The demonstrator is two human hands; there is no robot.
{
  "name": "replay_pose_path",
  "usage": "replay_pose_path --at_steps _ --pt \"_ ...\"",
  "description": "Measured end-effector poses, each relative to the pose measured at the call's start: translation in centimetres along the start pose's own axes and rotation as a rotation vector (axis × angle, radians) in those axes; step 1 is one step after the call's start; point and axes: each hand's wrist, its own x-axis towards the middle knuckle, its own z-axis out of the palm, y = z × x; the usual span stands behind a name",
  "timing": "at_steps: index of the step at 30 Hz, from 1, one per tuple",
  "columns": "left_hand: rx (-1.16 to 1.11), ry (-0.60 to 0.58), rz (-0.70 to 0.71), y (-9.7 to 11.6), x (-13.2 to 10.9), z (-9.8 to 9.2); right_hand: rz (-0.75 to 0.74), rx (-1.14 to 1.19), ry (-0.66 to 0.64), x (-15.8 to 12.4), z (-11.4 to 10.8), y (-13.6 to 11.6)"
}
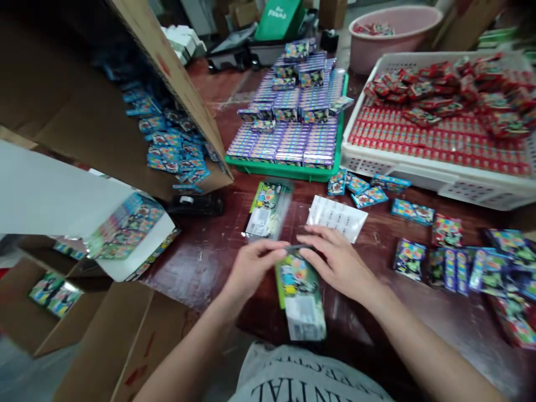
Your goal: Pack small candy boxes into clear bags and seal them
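Note:
Close to my body, a printed plastic pouch with a green edge and a white label panel hangs from both my hands. The fingers of my left hand pinch its dark top edge on one side. My right hand has thumb and fingers closed on the same edge at the other side. A second pouch of the same kind lies flat on the table just beyond my left hand. Beyond my right hand rests a white sheet of small printed stickers. Motion blurs the pouches somewhat.
A green tray of stacked purple boxes and a white crate of red packs stand behind. Small blue packs and purple packs lie at right. Cardboard boxes stand at left; a pink tub sits far back.

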Motion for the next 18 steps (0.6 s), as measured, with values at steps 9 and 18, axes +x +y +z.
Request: replay_pose_path --at_steps 9,18 --pt "0.318 0.624 0.142 2.3 2.3 -17.8 -0.257 -0.176 -0.092 8.4 12.0 -2.7" --pt "-0.035 0.161 -0.067 3.2 2.5 -2.8 -0.446 0.110 0.179 -0.5 2.4 -4.6"
